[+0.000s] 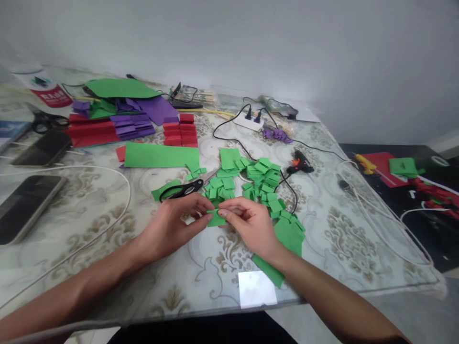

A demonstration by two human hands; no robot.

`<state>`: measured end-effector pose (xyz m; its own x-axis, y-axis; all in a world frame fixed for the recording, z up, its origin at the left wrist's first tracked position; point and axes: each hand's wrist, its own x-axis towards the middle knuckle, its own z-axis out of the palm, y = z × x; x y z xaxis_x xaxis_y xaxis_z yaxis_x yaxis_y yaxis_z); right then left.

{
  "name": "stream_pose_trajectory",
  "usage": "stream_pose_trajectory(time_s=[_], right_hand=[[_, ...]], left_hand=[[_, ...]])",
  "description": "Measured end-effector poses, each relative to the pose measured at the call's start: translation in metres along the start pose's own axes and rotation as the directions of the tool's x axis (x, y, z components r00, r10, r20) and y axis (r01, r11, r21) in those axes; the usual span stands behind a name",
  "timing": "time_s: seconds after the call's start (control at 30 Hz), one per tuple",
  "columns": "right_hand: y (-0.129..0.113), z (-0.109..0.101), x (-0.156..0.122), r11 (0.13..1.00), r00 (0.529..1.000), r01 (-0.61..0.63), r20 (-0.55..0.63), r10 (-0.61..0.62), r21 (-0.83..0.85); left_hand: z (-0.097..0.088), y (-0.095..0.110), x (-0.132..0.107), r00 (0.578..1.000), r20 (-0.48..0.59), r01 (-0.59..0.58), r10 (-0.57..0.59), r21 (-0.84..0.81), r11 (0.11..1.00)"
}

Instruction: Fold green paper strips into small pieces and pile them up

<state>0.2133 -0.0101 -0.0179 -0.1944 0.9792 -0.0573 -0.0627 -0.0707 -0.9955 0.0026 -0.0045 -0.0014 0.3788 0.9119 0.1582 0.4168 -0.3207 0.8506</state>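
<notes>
A small green paper piece [216, 219] is pinched between both hands just above the glass table [107, 267]. My left hand [175, 222] grips its left edge with thumb and fingertips. My right hand [247, 222] pinches its right edge the same way. Just beyond my hands lies a heap of cut green paper squares [260, 179]. Black-handled scissors [182, 189] rest on the table right behind my left hand. Larger green sheets [289, 236] lie under and beside my right wrist.
A long green strip [161, 155], red stacks [181, 130] and purple stacks [132, 125] sit farther back. A black glue gun [300, 164] and its cord lie right of the heap. Two phones [25, 203] and a white cable [118, 186] are at left. The table edge runs near me.
</notes>
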Motion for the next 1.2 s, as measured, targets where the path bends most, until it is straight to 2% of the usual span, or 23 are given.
stream_pose_trajectory(time_s=[0.2, 0.4, 0.53, 0.7, 1.2], right_hand=[[0.0028, 0.0005, -0.0017, 0.992, 0.995, 0.092, 0.036, -0.089, -0.092], [0.0049, -0.0018, 0.0022, 1.000, 0.997, 0.004, 0.081, -0.004, -0.008], [0.0012, -0.0022, 0.0048, 0.987, 0.990, -0.128, 0.074, 0.122, 0.096], [0.0012, -0.0012, 0.0056, 0.948, 0.963, -0.257, 0.134, 0.234, 0.188], [0.0005, -0.0009, 0.0052, 0.948, 0.972, -0.228, 0.103, 0.210, 0.221]], left_hand=[[0.0028, -0.0012, 0.0002, 0.999, -0.009, -0.031, 0.031, 0.023, 0.999], [0.0039, -0.0055, -0.0019, 0.998, -0.013, -0.058, 0.061, 0.133, 0.989], [0.0062, -0.0058, -0.0035, 0.995, -0.039, -0.083, 0.089, 0.133, 0.988], [0.0090, -0.0065, -0.0040, 0.989, -0.072, -0.116, 0.127, 0.138, 0.984], [0.0090, -0.0060, -0.0033, 0.984, -0.081, -0.142, 0.156, 0.151, 0.978]])
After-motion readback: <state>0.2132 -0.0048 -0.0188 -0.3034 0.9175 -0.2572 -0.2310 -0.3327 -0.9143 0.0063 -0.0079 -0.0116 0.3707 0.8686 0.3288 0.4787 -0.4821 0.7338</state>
